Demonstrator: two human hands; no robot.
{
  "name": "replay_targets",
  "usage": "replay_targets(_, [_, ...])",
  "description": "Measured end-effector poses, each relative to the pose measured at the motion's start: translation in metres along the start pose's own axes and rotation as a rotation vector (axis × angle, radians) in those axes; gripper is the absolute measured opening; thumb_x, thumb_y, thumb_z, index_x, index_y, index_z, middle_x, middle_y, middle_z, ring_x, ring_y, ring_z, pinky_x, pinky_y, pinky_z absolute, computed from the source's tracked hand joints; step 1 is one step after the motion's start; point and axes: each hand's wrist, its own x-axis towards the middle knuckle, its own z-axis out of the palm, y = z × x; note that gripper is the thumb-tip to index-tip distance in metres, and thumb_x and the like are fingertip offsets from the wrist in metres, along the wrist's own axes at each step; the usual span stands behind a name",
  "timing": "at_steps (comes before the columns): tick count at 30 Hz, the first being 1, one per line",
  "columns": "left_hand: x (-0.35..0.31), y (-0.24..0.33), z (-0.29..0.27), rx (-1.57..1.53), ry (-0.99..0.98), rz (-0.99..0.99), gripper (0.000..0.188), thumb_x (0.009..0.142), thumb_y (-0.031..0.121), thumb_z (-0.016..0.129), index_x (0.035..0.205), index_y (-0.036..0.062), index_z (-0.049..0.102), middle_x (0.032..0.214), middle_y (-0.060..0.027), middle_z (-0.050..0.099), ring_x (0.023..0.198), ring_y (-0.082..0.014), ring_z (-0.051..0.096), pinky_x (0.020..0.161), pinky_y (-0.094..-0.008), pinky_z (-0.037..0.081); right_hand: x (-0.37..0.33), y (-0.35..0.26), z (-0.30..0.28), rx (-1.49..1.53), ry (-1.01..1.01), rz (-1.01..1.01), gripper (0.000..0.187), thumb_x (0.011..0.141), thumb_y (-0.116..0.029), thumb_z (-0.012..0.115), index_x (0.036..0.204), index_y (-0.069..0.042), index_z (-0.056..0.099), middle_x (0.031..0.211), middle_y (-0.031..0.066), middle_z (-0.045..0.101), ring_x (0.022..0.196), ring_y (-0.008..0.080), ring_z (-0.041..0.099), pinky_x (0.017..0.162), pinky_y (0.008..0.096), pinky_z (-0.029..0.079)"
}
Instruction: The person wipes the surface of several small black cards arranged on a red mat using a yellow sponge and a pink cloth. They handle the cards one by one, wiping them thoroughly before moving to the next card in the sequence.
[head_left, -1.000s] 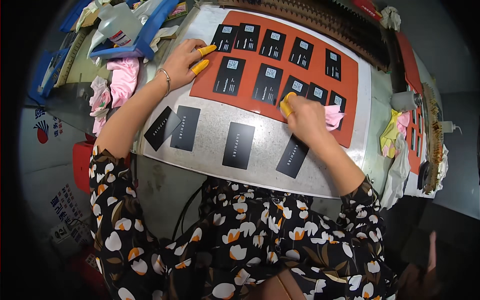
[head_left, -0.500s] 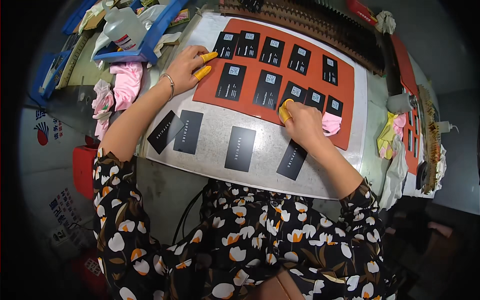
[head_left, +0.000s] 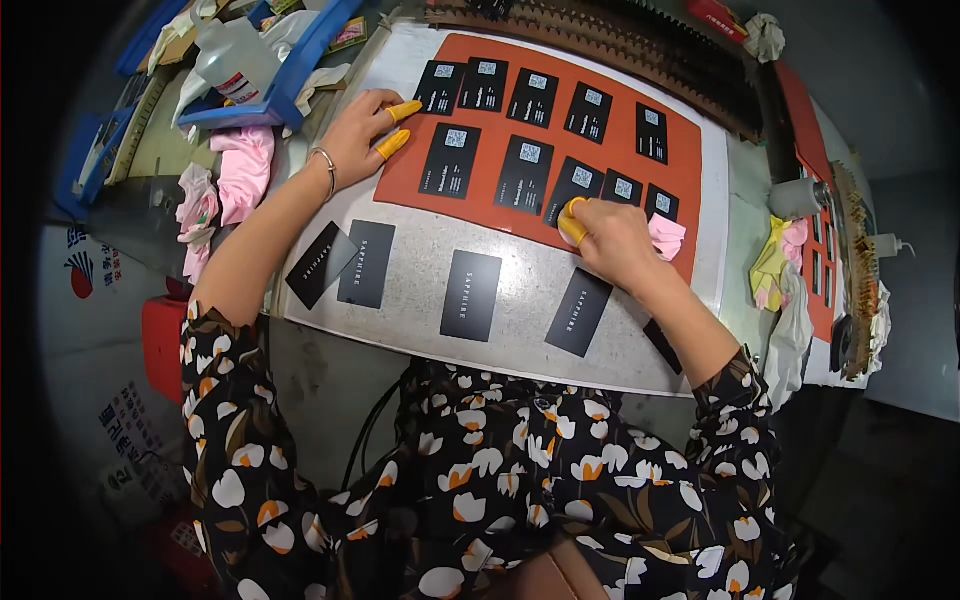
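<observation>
My left hand [head_left: 360, 142] rests at the left edge of an orange-red mat [head_left: 490, 212], its fingers stretched out. Yellow finger covers sit on two of its digits, and one tip touches the corner black card [head_left: 440, 86]. My right hand [head_left: 622, 242], with a yellow cover at its thumb side, is closed and pressed onto a black card [head_left: 578, 180] in the near row. A pink cloth [head_left: 667, 236] sticks out from the far side of this hand and seems gripped in it. Two rows of black cards with square codes lie on the mat.
Loose dark cards [head_left: 471, 296] lie on the pale board in front of the mat. Left stands a blue tray [head_left: 290, 100] with a clear bottle [head_left: 236, 62]; pink rags [head_left: 243, 172] hang below. Toothed brown strips [head_left: 620, 60] run along the back. Rags and bottles crowd the right.
My right hand has shifted slightly right on the card, and the pink cloth moved with it. A further dark card now shows beside my right forearm. The whole view has shifted a little.
</observation>
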Motion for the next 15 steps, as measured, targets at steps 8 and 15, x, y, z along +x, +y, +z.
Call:
replay_targets(8, [0.001,0.001,-0.001,0.006,0.037,0.039,0.033,0.082,0.018,0.058,0.114,0.0075,0.058,0.107,-0.0118,0.051,0.098,-0.0283,0.049,0.085,-0.0353,0.041,-0.001,0.002,-0.002,-0.03,0.024,0.092,0.007,0.074,-0.008,0.057,0.072,-0.002,0.055,0.065,0.0143,0.059,0.06,0.0336,0.058,0.052,0.0431,0.044])
replay_targets(15, [0.003,0.0,-0.003,0.001,0.054,0.026,0.034,0.082,0.019,0.059,0.114,0.0072,0.058,0.106,-0.0113,0.052,0.097,-0.0283,0.049,0.084,-0.0351,0.041,-0.01,0.007,0.0,-0.064,0.057,0.011,0.008,0.071,-0.007,0.058,0.069,-0.002,0.052,0.063,0.0136,0.057,0.06,0.0325,0.058,0.051,0.0418,0.045])
